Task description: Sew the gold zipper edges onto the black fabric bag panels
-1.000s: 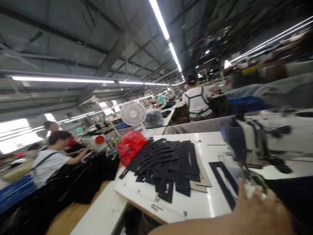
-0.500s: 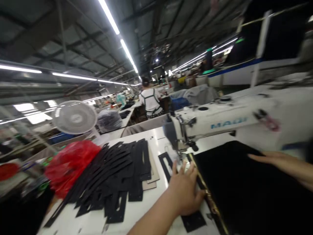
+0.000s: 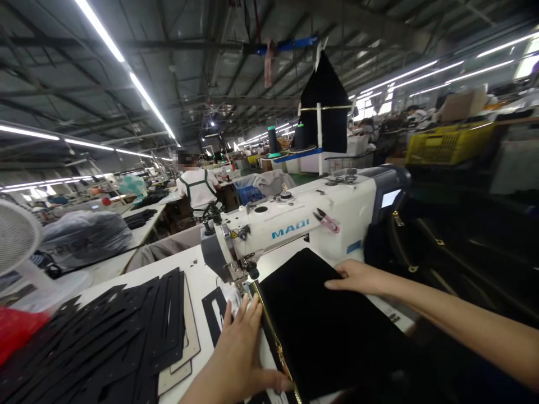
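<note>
A black fabric panel (image 3: 320,325) with a gold zipper (image 3: 275,342) along its left edge lies on the sewing machine bed. My left hand (image 3: 238,350) rests flat with fingers spread, its fingertips beside the zipper and close to the presser foot of the white sewing machine (image 3: 286,224). Thumb and fingers of my right hand (image 3: 357,276) close on the panel's far right edge. Beside the needle area is a black strip with a slot (image 3: 214,311), partly hidden by my left hand.
Many black slotted pieces (image 3: 113,331) are piled at left, near a red plastic bag (image 3: 19,331) and a white fan (image 3: 19,238). Pink-handled thread snips (image 3: 327,220) lie on the machine arm. Dark zippered fabric (image 3: 438,252) fills the right. A person (image 3: 197,185) sits ahead.
My view has swung right, bringing more of the machine and the right side into sight. Left fingers remain by the presser foot; the right hand now grips the panel edge.
</note>
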Available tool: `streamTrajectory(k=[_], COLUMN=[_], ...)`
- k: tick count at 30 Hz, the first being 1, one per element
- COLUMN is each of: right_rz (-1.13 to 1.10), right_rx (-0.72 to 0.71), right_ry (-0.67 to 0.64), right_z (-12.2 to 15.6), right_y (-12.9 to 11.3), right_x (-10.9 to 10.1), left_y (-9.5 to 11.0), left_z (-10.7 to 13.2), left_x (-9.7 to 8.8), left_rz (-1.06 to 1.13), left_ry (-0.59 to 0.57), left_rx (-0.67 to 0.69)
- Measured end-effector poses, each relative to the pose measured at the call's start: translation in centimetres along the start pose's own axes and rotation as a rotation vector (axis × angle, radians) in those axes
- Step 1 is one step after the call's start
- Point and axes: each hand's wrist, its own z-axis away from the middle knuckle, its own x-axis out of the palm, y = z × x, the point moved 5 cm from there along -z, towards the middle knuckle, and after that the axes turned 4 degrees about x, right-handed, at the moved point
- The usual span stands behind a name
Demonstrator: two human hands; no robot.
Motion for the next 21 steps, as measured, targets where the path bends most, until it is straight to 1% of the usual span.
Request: streamTrajectory(k=[3, 6, 7, 9, 12, 13, 15, 16, 17, 18, 19, 20, 21], right_rz=[0.161, 0.333, 0.386, 0.478, 0.564, 0.579, 0.583, 0.576, 0.542, 0.512, 0.512, 0.516, 0.527], right_rx=[0.062, 0.062, 0.050, 0.017, -0.087, -0.142, -0.307, -0.415, -0.586, -0.703, -0.756, -0.707, -0.605], right_ry=[0.167, 0.363, 0.403, 0.437, 0.464, 0.464, 0.429, 0.389, 0.336, 0.265, 0.158, 0.110, 0.126], right_z=[-2.5, -4.0, -4.1, -3.8, -1.9, -1.0, 1.4, 2.6, 4.0, 5.0, 5.6, 5.6, 5.3], right_y=[-1.4, -2.3, -2.5, -3.2, -5.6, -6.7, -8.7, -9.4, -9.9, -9.8, -9.0, -7.6, -5.9], right_x=[-0.6, -0.8, -0.8, -0.7, 0.4, 1.3, 3.9, 5.5, 7.1, 8.3, 9.3, 9.6, 9.1], left_y=[0.1, 0.4, 0.5, 0.7, 0.6, 0.5, 0.1, 0.0, -0.1, -0.2, -0.2, -0.1, 0.0], left_z=[-0.3, -0.3, -0.3, -0.4, -0.6, -0.7, -0.9, -1.0, -1.1, -1.1, -1.2, -1.2, -1.2], left_x=[-0.4, -0.8, -0.9, -1.0, -0.9, -0.7, -0.3, -0.1, 0.0, 0.2, 0.2, 0.2, 0.2], left_rz=[0.005, -0.018, -0.023, -0.020, 0.007, 0.009, -0.004, -0.019, -0.034, -0.047, -0.057, -0.062, -0.063], left_ry=[-0.017, -0.057, -0.074, -0.096, -0.094, -0.089, -0.087, -0.087, -0.088, -0.089, -0.091, -0.094, -0.097], left_rx=[0.020, -0.002, -0.016, -0.034, -0.014, -0.007, 0.006, 0.009, 0.010, 0.011, 0.012, 0.015, 0.021])
